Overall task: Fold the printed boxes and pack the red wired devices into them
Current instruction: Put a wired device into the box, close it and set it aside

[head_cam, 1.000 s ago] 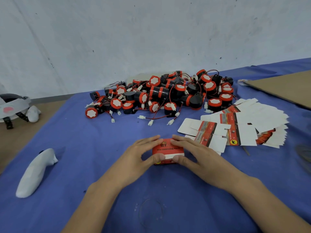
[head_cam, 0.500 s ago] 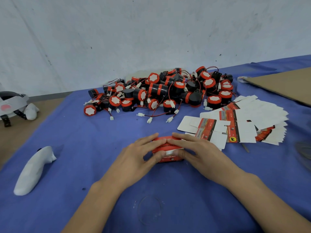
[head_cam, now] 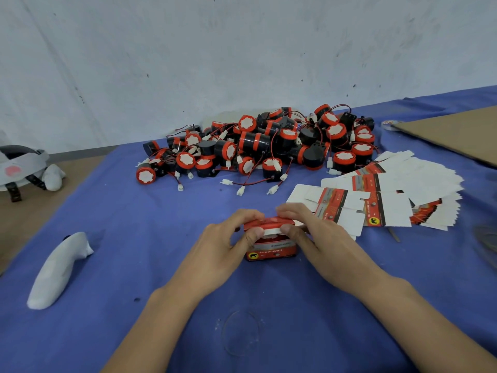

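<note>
Printed box (head_cam: 271, 247) stands at the middle of our blue cloth (head_cam: 161, 238), clamped between both hands. Sweeping from the left, we've got a grey headset (head_cam: 21, 165) on the brown surface off the cloth, then a white controller (head_cam: 57, 270) lying on the blue. Our left hand (head_cam: 217, 249) grips the box, fingers curled over its top, thumb on the white flap. Our right hand (head_cam: 325, 246) mirrors it, gripping from the other side. Behind them sprawls the heap of red wired devices (head_cam: 255, 146), white connectors trailing. Just beside the right hand fans a stack of flat boxes (head_cam: 390, 203), and at far right lies a cardboard sheet (head_cam: 457, 130).
</note>
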A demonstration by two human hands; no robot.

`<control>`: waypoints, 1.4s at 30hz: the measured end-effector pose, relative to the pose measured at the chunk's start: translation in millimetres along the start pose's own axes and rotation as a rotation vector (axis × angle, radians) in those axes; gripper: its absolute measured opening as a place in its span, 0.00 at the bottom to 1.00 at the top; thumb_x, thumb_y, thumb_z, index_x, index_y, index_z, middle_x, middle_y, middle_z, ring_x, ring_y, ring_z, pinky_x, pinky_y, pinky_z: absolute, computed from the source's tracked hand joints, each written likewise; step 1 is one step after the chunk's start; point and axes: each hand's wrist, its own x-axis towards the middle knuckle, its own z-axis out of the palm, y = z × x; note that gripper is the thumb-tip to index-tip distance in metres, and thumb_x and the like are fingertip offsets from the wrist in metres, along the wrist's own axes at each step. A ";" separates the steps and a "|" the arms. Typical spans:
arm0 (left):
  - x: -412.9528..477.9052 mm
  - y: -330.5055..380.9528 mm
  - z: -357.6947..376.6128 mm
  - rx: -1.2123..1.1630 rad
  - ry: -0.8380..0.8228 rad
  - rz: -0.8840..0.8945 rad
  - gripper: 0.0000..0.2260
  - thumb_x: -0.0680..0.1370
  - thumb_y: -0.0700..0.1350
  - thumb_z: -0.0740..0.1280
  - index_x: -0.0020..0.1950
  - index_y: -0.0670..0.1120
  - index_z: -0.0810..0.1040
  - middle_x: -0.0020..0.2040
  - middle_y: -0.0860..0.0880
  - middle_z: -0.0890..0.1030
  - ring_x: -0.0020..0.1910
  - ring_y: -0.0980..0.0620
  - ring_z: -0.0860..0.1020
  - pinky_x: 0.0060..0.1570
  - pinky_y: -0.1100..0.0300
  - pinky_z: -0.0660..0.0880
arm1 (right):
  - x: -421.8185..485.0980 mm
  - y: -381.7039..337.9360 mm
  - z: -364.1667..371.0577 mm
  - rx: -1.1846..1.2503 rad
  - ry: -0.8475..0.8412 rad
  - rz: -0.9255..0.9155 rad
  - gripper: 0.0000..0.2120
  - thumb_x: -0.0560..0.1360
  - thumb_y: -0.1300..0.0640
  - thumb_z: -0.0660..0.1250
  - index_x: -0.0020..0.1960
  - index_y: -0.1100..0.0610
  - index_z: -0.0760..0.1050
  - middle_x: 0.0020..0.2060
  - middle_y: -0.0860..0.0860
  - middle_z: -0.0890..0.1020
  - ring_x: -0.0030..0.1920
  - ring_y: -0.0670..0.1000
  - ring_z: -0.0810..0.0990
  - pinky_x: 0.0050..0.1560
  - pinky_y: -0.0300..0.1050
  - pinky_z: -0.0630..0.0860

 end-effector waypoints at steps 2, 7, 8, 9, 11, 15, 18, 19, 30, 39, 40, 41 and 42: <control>-0.2 -0.1 1.0 -0.024 0.000 -0.020 0.11 0.78 0.65 0.59 0.57 0.65 0.72 0.58 0.68 0.79 0.61 0.64 0.76 0.57 0.51 0.78 | -0.8 0.3 0.3 -0.019 0.003 -0.004 0.16 0.79 0.36 0.49 0.64 0.37 0.65 0.54 0.40 0.82 0.52 0.45 0.82 0.50 0.50 0.79; -1.5 -1.8 2.9 -0.068 -0.013 -0.039 0.16 0.75 0.69 0.60 0.56 0.62 0.74 0.67 0.70 0.74 0.65 0.60 0.75 0.61 0.50 0.76 | -4.7 1.3 -0.1 -0.013 0.006 -0.039 0.14 0.79 0.35 0.50 0.60 0.38 0.67 0.58 0.42 0.82 0.53 0.48 0.81 0.50 0.53 0.79; -1.9 -2.1 2.7 -0.071 -0.014 -0.037 0.17 0.74 0.69 0.59 0.55 0.61 0.75 0.67 0.71 0.73 0.65 0.60 0.75 0.61 0.50 0.76 | -5.2 1.8 0.0 -0.006 0.000 -0.039 0.13 0.79 0.35 0.50 0.59 0.37 0.67 0.59 0.42 0.81 0.54 0.48 0.81 0.51 0.53 0.79; -2.2 -2.1 2.6 -0.075 -0.013 -0.033 0.17 0.74 0.70 0.59 0.54 0.61 0.75 0.66 0.73 0.72 0.66 0.60 0.74 0.61 0.50 0.76 | -5.3 2.3 0.0 0.000 -0.004 -0.036 0.12 0.79 0.34 0.51 0.58 0.35 0.66 0.61 0.42 0.81 0.55 0.47 0.81 0.52 0.53 0.79; -2.9 -2.5 2.7 -0.086 -0.009 -0.024 0.18 0.73 0.70 0.59 0.53 0.61 0.75 0.66 0.74 0.70 0.66 0.59 0.74 0.61 0.50 0.76 | -4.8 3.1 0.3 0.013 -0.011 -0.027 0.10 0.78 0.34 0.52 0.57 0.32 0.65 0.62 0.41 0.80 0.57 0.46 0.80 0.54 0.53 0.79; -3.4 -3.2 2.3 -0.093 -0.008 -0.021 0.17 0.73 0.69 0.60 0.53 0.61 0.75 0.66 0.74 0.71 0.66 0.60 0.74 0.60 0.52 0.77 | -4.1 3.4 -0.6 0.035 -0.031 0.006 0.08 0.78 0.35 0.53 0.54 0.33 0.66 0.67 0.40 0.77 0.61 0.45 0.78 0.58 0.52 0.78; -4.4 -2.7 2.1 -0.083 -0.014 -0.020 0.15 0.74 0.68 0.60 0.52 0.61 0.75 0.66 0.75 0.71 0.67 0.59 0.74 0.59 0.54 0.78 | -5.4 2.8 -1.8 0.034 -0.035 0.023 0.15 0.77 0.35 0.53 0.57 0.38 0.71 0.68 0.37 0.76 0.62 0.44 0.78 0.59 0.51 0.77; -4.7 -2.8 2.2 -0.076 -0.019 -0.020 0.14 0.74 0.67 0.60 0.52 0.62 0.75 0.66 0.75 0.71 0.67 0.59 0.73 0.59 0.54 0.78 | -6.0 2.9 -1.8 0.031 -0.033 0.026 0.19 0.77 0.34 0.52 0.60 0.41 0.72 0.67 0.37 0.76 0.62 0.43 0.77 0.59 0.51 0.77; -8.4 -5.4 2.4 -0.038 0.040 0.042 0.20 0.74 0.66 0.63 0.61 0.59 0.78 0.60 0.75 0.75 0.65 0.67 0.72 0.55 0.63 0.78 | -5.5 4.3 -2.0 -0.027 -0.071 0.018 0.23 0.72 0.29 0.54 0.60 0.40 0.72 0.71 0.34 0.71 0.60 0.44 0.78 0.58 0.50 0.77; -9.9 -10.3 1.2 0.008 0.057 0.128 0.12 0.74 0.64 0.66 0.54 0.63 0.79 0.67 0.69 0.74 0.67 0.64 0.73 0.62 0.51 0.76 | -4.5 5.2 -2.4 -0.020 -0.053 0.015 0.24 0.72 0.32 0.56 0.59 0.44 0.75 0.69 0.34 0.72 0.63 0.44 0.76 0.59 0.52 0.77; -9.6 -10.8 2.0 0.005 0.065 0.133 0.13 0.74 0.64 0.67 0.54 0.61 0.80 0.67 0.67 0.75 0.66 0.63 0.74 0.62 0.51 0.76 | -4.5 5.5 -2.3 -0.020 -0.048 0.016 0.25 0.72 0.32 0.56 0.60 0.45 0.75 0.69 0.34 0.72 0.62 0.44 0.77 0.59 0.51 0.77; -9.4 -10.9 2.5 -0.003 0.074 0.133 0.13 0.74 0.63 0.67 0.53 0.59 0.81 0.67 0.66 0.76 0.66 0.63 0.74 0.61 0.51 0.77 | -4.4 5.5 -2.2 -0.023 -0.046 0.015 0.25 0.72 0.32 0.56 0.60 0.45 0.75 0.68 0.34 0.73 0.61 0.44 0.77 0.58 0.51 0.77; -9.4 -10.8 2.6 -0.014 0.083 0.130 0.14 0.73 0.63 0.68 0.53 0.58 0.81 0.67 0.65 0.76 0.66 0.62 0.74 0.60 0.51 0.77 | -4.1 5.9 -2.0 -0.029 -0.046 0.014 0.24 0.73 0.33 0.56 0.59 0.46 0.75 0.69 0.34 0.72 0.61 0.44 0.77 0.58 0.51 0.77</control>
